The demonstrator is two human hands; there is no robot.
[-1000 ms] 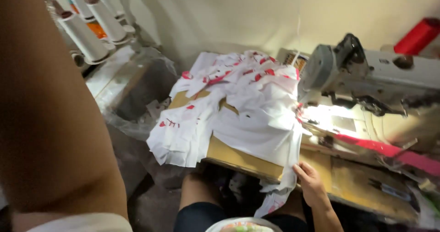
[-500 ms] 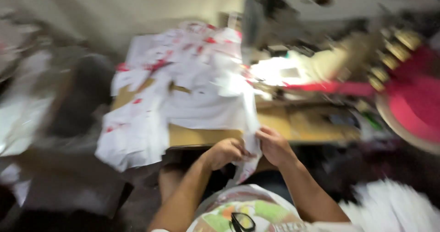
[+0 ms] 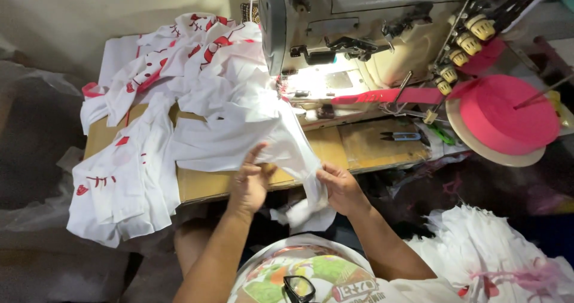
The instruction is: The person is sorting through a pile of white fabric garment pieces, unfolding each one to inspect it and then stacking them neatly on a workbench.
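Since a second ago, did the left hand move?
Yes. The left hand came in to the white cloth at the wooden table's front edge, beside the right hand.

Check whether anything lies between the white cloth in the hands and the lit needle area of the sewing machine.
Nothing visible blocks it. Left hand and right hand grip the white cloth, which already stretches unbroken over the wooden table to the needle area.

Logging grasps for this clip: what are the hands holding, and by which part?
Both hands grip the white garment at its near edge hanging off the table: left hand and right hand.
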